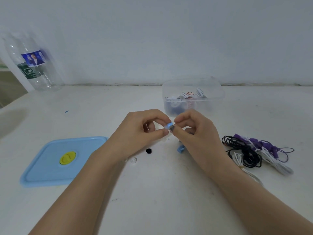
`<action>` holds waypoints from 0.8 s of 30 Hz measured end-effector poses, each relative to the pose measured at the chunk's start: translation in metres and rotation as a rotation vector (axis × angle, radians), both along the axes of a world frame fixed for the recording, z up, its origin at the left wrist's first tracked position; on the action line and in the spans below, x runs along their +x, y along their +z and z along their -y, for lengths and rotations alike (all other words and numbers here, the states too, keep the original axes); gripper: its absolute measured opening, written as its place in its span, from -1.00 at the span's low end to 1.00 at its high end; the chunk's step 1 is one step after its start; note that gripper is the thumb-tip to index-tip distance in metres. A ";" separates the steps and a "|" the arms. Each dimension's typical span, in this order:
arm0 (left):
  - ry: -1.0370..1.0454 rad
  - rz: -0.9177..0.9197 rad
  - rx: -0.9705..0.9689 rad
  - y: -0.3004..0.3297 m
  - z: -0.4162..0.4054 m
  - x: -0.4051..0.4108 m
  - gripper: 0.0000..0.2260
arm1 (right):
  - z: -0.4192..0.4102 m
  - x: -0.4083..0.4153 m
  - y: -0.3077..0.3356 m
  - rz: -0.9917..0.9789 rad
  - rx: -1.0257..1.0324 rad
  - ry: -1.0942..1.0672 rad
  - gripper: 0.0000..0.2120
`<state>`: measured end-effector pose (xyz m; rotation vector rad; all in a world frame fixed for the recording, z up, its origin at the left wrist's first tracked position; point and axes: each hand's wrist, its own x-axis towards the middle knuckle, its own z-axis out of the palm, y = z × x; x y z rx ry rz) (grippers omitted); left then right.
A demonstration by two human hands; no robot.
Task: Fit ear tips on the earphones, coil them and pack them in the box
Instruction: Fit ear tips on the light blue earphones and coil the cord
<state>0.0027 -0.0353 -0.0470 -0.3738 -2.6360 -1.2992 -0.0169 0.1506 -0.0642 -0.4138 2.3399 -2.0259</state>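
Bottle (33, 63): I see it standing far left on the worktop (101, 102).
Lid (61, 160): blue, flat, near left.
Left hand (140, 131): pinching a small blue earpiece (169, 125).
Right hand (193, 131): fingers curled, pinching the same earpiece, in front of the box (193, 94).
Spare earphones (254, 151): tangled heap, right.

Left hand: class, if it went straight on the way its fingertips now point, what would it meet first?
The left hand points rightward, so it would probably first meet the right hand, whose fingertips pinch the same blue earbud.
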 end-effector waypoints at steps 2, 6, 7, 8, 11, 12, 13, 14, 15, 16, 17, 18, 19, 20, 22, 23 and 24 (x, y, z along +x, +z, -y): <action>-0.006 0.002 0.012 0.001 0.000 0.000 -0.82 | 0.000 0.000 0.001 -0.014 0.004 0.017 -0.93; -0.038 0.006 0.072 0.001 0.002 -0.001 -0.82 | -0.002 0.000 0.004 -0.024 -0.013 0.053 -0.87; -0.043 0.008 0.085 0.002 0.002 -0.001 -0.83 | -0.003 0.000 0.005 -0.022 -0.015 0.066 -0.87; -0.047 0.011 0.095 0.002 0.003 -0.001 -0.83 | -0.004 -0.001 0.005 -0.019 -0.019 0.082 -0.87; -0.055 0.020 0.118 0.003 0.003 0.000 -0.84 | -0.008 -0.003 0.006 -0.014 -0.045 0.128 -0.89; -0.055 0.023 0.124 0.003 0.002 0.001 -0.84 | -0.009 -0.004 0.006 -0.010 -0.059 0.146 -0.91; -0.058 0.025 0.128 0.003 0.002 0.001 -0.84 | -0.010 -0.005 0.006 -0.005 -0.074 0.163 -0.93; -0.062 0.027 0.133 0.003 0.002 0.001 -0.84 | -0.011 -0.006 0.006 0.001 -0.084 0.178 -0.95; -0.065 0.028 0.138 0.003 0.002 0.001 -0.84 | -0.012 -0.007 0.005 0.008 -0.089 0.190 -0.95; -0.068 0.030 0.145 0.003 0.002 0.001 -0.83 | -0.013 -0.008 0.005 0.015 -0.090 0.202 -0.94; -0.071 0.035 0.155 0.003 0.002 0.000 -0.83 | -0.014 -0.009 0.005 0.024 -0.090 0.212 -0.93; -0.074 0.044 0.166 0.003 0.002 0.000 -0.84 | -0.015 -0.009 0.005 0.032 -0.088 0.219 -0.92; -0.079 0.057 0.182 0.003 0.002 0.000 -0.84 | -0.015 -0.009 0.006 0.039 -0.083 0.225 -0.92; -0.085 0.073 0.204 0.004 0.002 0.000 -0.85 | -0.016 -0.009 0.007 0.044 -0.080 0.232 -0.92; -0.104 0.101 0.263 0.004 0.001 0.001 -0.85 | -0.017 -0.009 0.010 0.067 -0.089 0.254 -0.93; -0.114 0.108 0.291 0.004 0.001 0.001 -0.84 | -0.018 -0.009 0.012 0.086 -0.098 0.265 -0.92; -0.122 0.111 0.314 0.004 0.001 0.002 -0.84 | -0.019 -0.009 0.013 0.106 -0.106 0.274 -0.91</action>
